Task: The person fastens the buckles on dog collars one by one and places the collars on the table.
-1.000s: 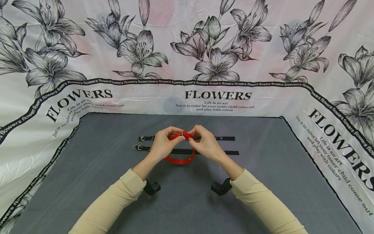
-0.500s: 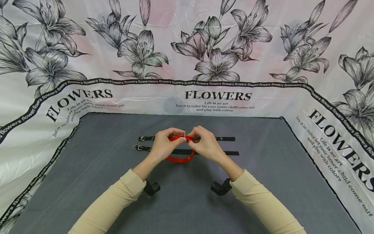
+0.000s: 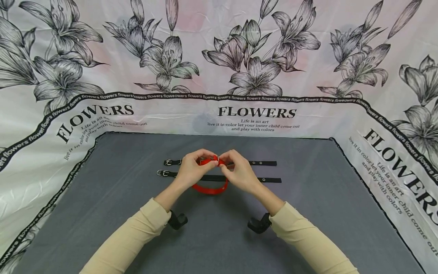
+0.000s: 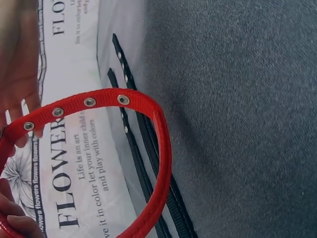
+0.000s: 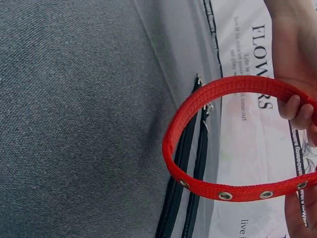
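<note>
**Raised since half a second ago: a bit of the red strap (image 4: 164, 148), between left hand (image 3: 189, 167) and right hand (image 3: 241, 171)**

Showing red and upright now, where a thin pale sliver stood in the earlier frame; too small to tell whether a loose end or a fold. Hanging a touch lower too, at the bottom of the loop. Hardly any travel in either hand. Judged from that: fine adjustment at the meeting of the strap's ends, probably unfinished.

Nearest, beige sleeves (image 3: 137, 232) rolled back, with black wrist devices (image 3: 259, 223) just below the wrists. Next, pinching the red strap between thumb and fingers with the left hand, and doing the same just beside it with the right; no release on either side. Below both, held up off the gray cover (image 3: 219, 243) by the look of the wrist views, the rest of the strap in a round loop, with metal eyelets (image 4: 123, 100) along one stretch.

Farther on, lying roughly parallel with buckles to the left: nearer black strap (image 3: 214, 177), partly behind the loop, then farther black strap (image 3: 267, 163), both apparently untouched. Last, behind everything, a flower-printed cloth (image 3: 191, 114).
</note>
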Tool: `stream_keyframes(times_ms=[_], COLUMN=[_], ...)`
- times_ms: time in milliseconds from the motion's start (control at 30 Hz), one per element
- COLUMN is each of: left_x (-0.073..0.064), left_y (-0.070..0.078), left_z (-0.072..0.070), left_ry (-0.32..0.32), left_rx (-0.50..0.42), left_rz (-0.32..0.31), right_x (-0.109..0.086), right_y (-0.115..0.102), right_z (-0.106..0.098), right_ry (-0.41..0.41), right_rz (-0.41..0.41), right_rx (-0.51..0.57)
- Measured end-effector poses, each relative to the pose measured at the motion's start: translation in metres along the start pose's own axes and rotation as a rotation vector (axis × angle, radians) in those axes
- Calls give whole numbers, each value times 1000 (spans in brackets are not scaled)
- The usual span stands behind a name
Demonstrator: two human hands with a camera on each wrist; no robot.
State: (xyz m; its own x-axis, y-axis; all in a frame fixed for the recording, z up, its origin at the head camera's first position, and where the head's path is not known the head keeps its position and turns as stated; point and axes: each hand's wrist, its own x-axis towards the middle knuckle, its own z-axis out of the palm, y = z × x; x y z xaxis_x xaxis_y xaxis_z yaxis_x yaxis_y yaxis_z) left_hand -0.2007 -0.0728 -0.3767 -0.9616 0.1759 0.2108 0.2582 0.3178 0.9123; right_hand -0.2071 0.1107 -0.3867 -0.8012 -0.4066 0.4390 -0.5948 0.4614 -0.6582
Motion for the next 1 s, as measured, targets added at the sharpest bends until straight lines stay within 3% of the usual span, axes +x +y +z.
stream_keyframes(times_ms=[233,433,567,800,1000], left_x=[-14,-13,-11,3,4], left_y=[34,36,34,5,2], left_z=[-5,-6,-7,-3,-3], left_ry=[6,22,31,43,66], left_rx=[-12,-20,-36,-102,-124], left_rz=[26,64,85,93,118], right_x=[-1,0,1,2,4], right_y=[-1,-3,-3,-4,-5], right_z=[0,-2,-3,-3,-3], right_ry=[-5,-8,-11,-22,-27], right_rz=[5,12,30,52,66], right_rx=[36,37,25,33,21])
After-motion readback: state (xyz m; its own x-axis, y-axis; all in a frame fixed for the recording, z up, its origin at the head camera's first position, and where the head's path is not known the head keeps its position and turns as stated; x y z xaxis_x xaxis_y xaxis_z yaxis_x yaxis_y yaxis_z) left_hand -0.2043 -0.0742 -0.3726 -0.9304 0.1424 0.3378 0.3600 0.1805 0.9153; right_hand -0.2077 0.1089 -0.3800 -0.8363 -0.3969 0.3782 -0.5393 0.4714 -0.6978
